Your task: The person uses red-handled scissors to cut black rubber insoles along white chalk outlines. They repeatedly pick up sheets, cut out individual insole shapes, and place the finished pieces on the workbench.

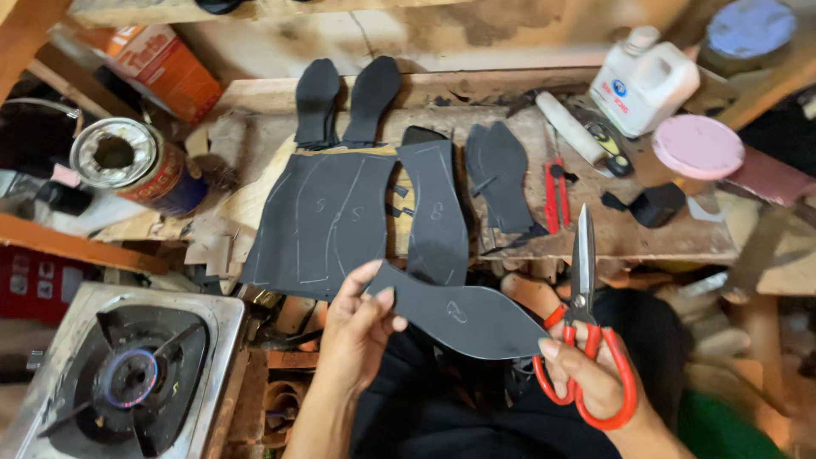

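Note:
My left hand (pixel 357 327) pinches one end of a black sole-shaped cutout (pixel 455 314) marked with a chalk sign. My right hand (pixel 586 370) supports the cutout's other end with the fingertips while holding red-handled scissors (pixel 583 306), blades closed and pointing up. On the wooden board (pixel 663 234) ahead lie a black sheet (pixel 323 221) with chalk-drawn sole outlines, another cut sole piece (pixel 435 217), and darker pieces (pixel 501 174). Two small black soles (pixel 344 102) lean at the board's back.
A gas burner (pixel 127 374) with a lit flame stands at lower left. An open tin can (pixel 127 161) is at left. A white plastic bottle (pixel 642 81), a pink round lid (pixel 697 146), a utility knife (pixel 582 132) and small red snips (pixel 554 191) sit at right.

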Available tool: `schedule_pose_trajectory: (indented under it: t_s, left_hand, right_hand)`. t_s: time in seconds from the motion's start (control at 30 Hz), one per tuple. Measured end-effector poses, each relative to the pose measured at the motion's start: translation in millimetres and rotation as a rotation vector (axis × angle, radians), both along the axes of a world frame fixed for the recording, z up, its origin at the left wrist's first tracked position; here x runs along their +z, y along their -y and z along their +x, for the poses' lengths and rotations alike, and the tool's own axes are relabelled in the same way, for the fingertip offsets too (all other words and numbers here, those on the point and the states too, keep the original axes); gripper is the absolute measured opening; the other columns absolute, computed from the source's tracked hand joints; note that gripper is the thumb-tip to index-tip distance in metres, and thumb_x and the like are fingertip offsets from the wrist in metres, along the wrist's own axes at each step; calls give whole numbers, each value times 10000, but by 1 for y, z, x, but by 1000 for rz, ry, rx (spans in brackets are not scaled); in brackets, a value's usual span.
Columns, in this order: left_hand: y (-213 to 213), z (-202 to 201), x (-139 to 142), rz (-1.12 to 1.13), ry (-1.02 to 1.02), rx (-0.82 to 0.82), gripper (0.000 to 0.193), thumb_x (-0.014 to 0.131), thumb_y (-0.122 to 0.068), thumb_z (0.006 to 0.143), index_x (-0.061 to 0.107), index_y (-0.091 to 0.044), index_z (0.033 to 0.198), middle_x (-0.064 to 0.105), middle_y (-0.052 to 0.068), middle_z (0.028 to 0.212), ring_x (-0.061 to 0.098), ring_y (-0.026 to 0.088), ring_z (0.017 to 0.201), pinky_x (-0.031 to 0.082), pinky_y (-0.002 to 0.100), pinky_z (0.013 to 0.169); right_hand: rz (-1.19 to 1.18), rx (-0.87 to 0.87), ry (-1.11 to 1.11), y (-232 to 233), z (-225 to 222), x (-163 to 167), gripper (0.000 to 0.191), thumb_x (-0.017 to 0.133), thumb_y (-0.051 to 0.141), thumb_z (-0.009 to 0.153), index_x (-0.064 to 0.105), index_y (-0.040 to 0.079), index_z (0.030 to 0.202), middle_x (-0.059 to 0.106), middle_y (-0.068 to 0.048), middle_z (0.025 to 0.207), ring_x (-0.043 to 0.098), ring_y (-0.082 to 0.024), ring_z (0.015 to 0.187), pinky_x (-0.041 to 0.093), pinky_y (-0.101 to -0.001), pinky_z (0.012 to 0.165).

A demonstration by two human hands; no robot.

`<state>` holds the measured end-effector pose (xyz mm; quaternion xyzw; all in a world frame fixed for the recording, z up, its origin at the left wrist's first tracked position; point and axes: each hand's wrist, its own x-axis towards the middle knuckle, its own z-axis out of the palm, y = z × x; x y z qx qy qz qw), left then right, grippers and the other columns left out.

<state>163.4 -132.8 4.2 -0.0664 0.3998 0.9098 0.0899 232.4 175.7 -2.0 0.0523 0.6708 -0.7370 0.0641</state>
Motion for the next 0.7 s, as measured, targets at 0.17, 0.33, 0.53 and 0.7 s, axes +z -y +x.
schedule_pose_trajectory:
  t_s: [0.17, 0.33, 0.53, 0.7]
  left_hand:
    - [10, 22, -13, 51, 1, -7, 355, 625, 20, 960, 509, 12, 1295, 690, 125, 1053, 681, 222, 898, 601, 376, 762]
    - [0, 44, -27, 105, 74, -184, 542, 596, 65, 848, 507, -44, 1371, 660, 127, 1150, 708, 303, 1034, 619, 434, 857]
    - [-42, 66, -47, 94, 63, -337, 563, 577, 140, 834, 535, -13, 1375, 655, 160, 1275, 696, 308, 1119, 588, 439, 951]
    - [-73, 74, -54, 139, 67, -340, 538, 534, 191, 830, 538, 11, 1338, 659, 165, 1245, 693, 283, 1124, 589, 439, 960]
  right_hand:
    - [14, -156, -29, 6, 8, 12, 269, 620, 187, 922, 600, 5, 725, 528, -49, 492, 489, -136, 445, 397, -299, 488]
    - [1, -337, 152, 8, 25, 11, 232, 648, 232, 872, 667, 19, 782, 508, -57, 461, 467, -149, 407, 396, -311, 480]
    - [234, -248, 160, -1, 53, 3, 421, 679, 286, 925, 601, -6, 633, 548, -58, 450, 498, -144, 403, 360, -311, 418]
    - [289, -243, 260, 3, 64, -4, 364, 689, 317, 883, 667, 8, 693, 576, -54, 461, 541, -147, 385, 398, -321, 396]
